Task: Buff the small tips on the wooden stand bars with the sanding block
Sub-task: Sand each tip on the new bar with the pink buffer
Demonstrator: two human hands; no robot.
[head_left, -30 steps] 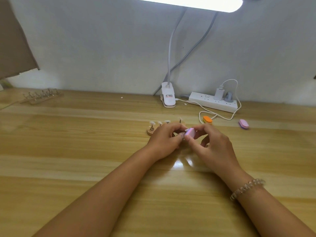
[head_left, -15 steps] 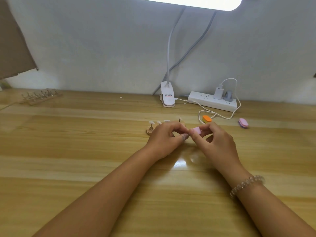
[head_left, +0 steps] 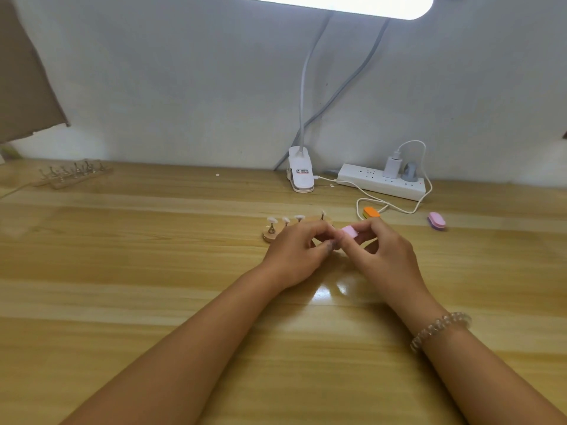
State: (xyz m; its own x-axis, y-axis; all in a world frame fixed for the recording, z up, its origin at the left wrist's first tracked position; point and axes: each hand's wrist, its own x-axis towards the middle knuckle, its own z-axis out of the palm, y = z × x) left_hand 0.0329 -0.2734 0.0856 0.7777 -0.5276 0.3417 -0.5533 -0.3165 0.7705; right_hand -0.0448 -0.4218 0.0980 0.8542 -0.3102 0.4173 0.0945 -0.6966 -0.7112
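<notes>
Frame centre: my right hand (head_left: 386, 259) pinches a small pink rectangular sanding block (head_left: 349, 232); my left hand (head_left: 294, 256) curls beside it, grasp hidden.

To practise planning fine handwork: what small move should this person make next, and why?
Probably a short, light stroke of the sanding block against whatever the curled fingers of the left hand steady: the right hand pinches the block right beside them, by the wooden stand, whose other tips stand untouched.

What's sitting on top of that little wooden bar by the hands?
On the wooden stand bar stand metal pegs carrying small white tips. The left hand covers its right part, so anything there is hidden.
</notes>
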